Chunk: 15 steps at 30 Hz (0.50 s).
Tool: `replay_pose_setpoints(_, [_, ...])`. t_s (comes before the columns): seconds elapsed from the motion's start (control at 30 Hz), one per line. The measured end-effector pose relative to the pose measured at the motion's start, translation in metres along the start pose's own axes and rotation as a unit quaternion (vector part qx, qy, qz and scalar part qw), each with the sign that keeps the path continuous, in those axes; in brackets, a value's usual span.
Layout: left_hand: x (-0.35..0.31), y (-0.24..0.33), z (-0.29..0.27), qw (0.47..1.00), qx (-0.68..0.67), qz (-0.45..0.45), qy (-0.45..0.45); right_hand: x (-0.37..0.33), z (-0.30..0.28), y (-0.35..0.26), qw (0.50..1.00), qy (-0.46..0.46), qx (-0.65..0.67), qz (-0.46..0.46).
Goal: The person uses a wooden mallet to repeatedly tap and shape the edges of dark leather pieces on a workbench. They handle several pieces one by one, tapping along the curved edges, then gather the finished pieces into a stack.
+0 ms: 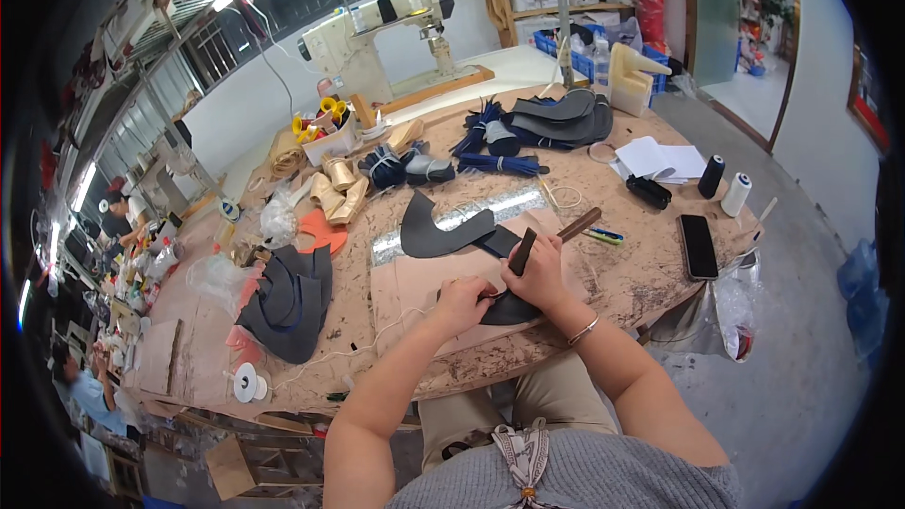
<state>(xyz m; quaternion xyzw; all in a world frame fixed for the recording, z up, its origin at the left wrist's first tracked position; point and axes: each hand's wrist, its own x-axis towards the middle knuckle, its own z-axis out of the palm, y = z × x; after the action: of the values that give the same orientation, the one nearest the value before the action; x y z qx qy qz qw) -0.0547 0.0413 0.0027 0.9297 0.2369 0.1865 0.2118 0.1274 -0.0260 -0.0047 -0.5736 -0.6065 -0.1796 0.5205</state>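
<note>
My right hand [535, 273] is closed around a flat dark bar-shaped tool [523, 253], whose upper end sticks up out of the fist. Its lower end is hidden by the hand. Beside it, my left hand [466, 303] has its fingers pinched at the edge of a dark grey curved piece [512, 310], lying on a pale board [405, 287] in front of me. Another dark grey curved piece [438, 231] lies just beyond the hands, by a smaller dark piece [498, 241]. A brown wooden stick [580, 223] shows behind my right hand.
Stacked dark grey pieces [290, 306] lie left, near a white spool [250, 384]. Tied bundles [490, 132] and a sewing machine [382, 38] stand farther back. To the right are a phone [698, 247], thread cones [736, 194] and pens [603, 237].
</note>
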Motion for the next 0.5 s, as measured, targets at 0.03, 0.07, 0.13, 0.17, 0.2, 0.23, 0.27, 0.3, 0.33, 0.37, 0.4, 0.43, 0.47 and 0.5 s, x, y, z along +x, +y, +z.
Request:
replay_pose_setpoints(0.03, [0.0, 0.005, 0.005, 0.999, -0.044, -0.032, 0.002, 0.002, -0.003, 0.003, 1.0, -0.011, -0.007, -0.007])
replay_pose_setpoints(0.07, [-0.003, 0.011, 0.008, 0.994, -0.086, -0.067, 0.004, 0.005, -0.005, 0.004, 1.0, -0.022, -0.009, -0.015])
replay_pose_setpoints(0.13, [-0.005, 0.02, 0.017, 0.989, -0.115, -0.088, 0.035, 0.01, -0.01, 0.003, 0.999, -0.021, -0.026, -0.028])
replay_pose_setpoints(0.17, [-0.006, 0.024, 0.024, 0.989, -0.104, -0.077, 0.066, 0.013, -0.015, 0.0, 0.999, -0.013, -0.038, -0.036])
replay_pose_setpoints(0.2, [-0.007, 0.026, 0.03, 0.989, -0.093, -0.066, 0.097, 0.015, -0.018, -0.001, 0.998, -0.006, -0.05, -0.044])
replay_pose_setpoints(0.23, [-0.004, 0.028, 0.038, 0.99, -0.077, -0.053, 0.105, 0.013, -0.021, 0.001, 0.998, -0.005, -0.05, -0.03])
replay_pose_setpoints(0.27, [-0.006, 0.027, 0.041, 0.993, -0.032, -0.032, 0.112, 0.01, -0.021, 0.004, 0.998, -0.007, -0.051, -0.02])
replay_pose_setpoints(0.3, [-0.008, 0.027, 0.044, 0.993, 0.014, -0.011, 0.119, 0.005, -0.02, 0.008, 0.999, -0.009, -0.052, -0.011])
replay_pose_setpoints(0.33, [-0.008, 0.028, 0.044, 0.99, 0.058, 0.01, 0.128, 0.003, -0.022, 0.01, 0.998, -0.012, -0.053, -0.003])
replay_pose_setpoints(0.37, [-0.008, 0.026, 0.045, 0.987, 0.089, 0.036, 0.128, 0.001, -0.025, 0.01, 0.999, 0.0, -0.044, 0.012])
replay_pose_setpoints(0.4, [-0.007, 0.023, 0.045, 0.983, 0.12, 0.062, 0.128, 0.003, -0.027, 0.011, 0.999, -0.005, -0.042, 0.016])
replay_pose_setpoints(0.43, [-0.008, 0.023, 0.043, 0.977, 0.152, 0.085, 0.126, 0.005, -0.028, 0.01, 0.999, -0.012, -0.039, 0.022])
replay_pose_setpoints(0.47, [-0.009, 0.025, 0.042, 0.974, 0.168, 0.098, 0.119, 0.007, -0.028, 0.009, 0.999, -0.018, -0.035, 0.027])
replay_pose_setpoints(0.5, [-0.009, 0.027, 0.04, 0.97, 0.185, 0.111, 0.111, 0.009, -0.027, 0.009, 0.999, -0.024, -0.036, 0.009])
